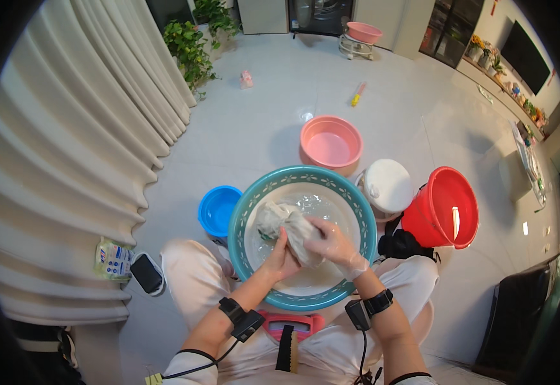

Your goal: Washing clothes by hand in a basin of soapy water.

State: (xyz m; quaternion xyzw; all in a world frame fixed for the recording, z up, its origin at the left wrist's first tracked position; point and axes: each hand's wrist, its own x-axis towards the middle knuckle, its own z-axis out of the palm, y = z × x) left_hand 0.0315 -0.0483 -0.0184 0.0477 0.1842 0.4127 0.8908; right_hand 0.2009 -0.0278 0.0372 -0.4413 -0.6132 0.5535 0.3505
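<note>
Fingers (319, 226) of left hand (281, 262) and right hand (337, 246) clasped round a bunched, pale cloth (285, 221) at frame centre, inside a teal-rimmed basin (236, 224) of water (310, 201). Apparently wetted already, not yet set aside; impossible to judge remaining handling.

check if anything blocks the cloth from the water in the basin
Nothing visible does: the left hand and right hand hold the cloth over the basin, water showing beside it. Directly beneath is hidden.
</note>
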